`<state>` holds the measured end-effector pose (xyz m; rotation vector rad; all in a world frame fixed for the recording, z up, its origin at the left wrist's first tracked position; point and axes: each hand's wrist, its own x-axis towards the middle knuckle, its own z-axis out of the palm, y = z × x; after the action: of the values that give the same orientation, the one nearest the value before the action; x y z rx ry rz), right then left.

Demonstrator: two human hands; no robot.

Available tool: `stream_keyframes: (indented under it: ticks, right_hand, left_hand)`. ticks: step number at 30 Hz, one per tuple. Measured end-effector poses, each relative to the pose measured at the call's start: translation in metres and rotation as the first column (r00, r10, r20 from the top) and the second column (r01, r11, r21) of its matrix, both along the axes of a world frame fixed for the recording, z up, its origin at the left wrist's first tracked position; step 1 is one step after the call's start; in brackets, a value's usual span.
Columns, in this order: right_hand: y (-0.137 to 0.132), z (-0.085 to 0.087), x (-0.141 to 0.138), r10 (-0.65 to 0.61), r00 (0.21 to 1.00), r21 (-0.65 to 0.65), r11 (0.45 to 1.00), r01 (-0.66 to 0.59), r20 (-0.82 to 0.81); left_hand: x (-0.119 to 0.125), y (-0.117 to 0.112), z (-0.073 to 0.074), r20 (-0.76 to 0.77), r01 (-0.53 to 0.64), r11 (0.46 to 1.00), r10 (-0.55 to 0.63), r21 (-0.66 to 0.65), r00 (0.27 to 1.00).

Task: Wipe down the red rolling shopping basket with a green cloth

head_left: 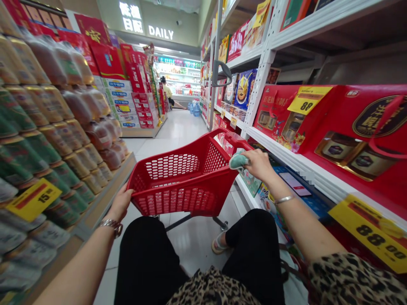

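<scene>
"How will it handle?"

"Red, perforated plastic shopping cart [181,187], twelve o'clock: looks stiff, probably light, should roll. Best hold: rim. Left hand [121,204] grips its ten o'clock end; right hand [259,164] clutches a soft, pale-green cloth [237,161] against the one o'clock handle end [240,141]."

"In the way?"

"Wrapped gold-and-green metallic cans [59,106], ten o'clock; white metal shelving [262,78], two o'clock. Tight turning."

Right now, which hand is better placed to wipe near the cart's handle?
Likely the right hand: it holds the cloth near the handle; the left hand grips the cart at its opposite end.
</scene>
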<state>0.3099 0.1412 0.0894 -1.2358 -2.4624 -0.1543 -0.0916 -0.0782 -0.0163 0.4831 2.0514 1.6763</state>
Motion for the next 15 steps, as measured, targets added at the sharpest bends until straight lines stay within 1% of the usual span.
stream_keyframes:
  ticks: [4,8,13,15]
  right_hand:
    - [-0.017,-0.008,-0.024,0.102,0.995,-0.021,0.995,-0.102,0.022]
    - [-0.033,-0.021,-0.051,0.192,0.981,-0.037,0.981,-0.190,0.034]
    - [-0.050,-0.039,-0.080,0.265,0.963,-0.074,0.963,-0.261,0.049]
    - [-0.056,-0.045,-0.090,0.280,0.959,-0.089,0.957,-0.276,0.037]
  left_hand:
    - [0.000,-0.002,-0.006,0.004,-0.013,1.000,0.013,0.023,1.000]
    - [-0.007,-0.002,-0.017,-0.020,-0.002,0.999,0.003,0.046,1.000]
    - [-0.013,0.000,-0.033,-0.123,0.025,0.999,-0.021,0.032,0.992]
    - [-0.013,0.001,-0.041,-0.207,0.022,1.000,-0.020,0.009,0.978]
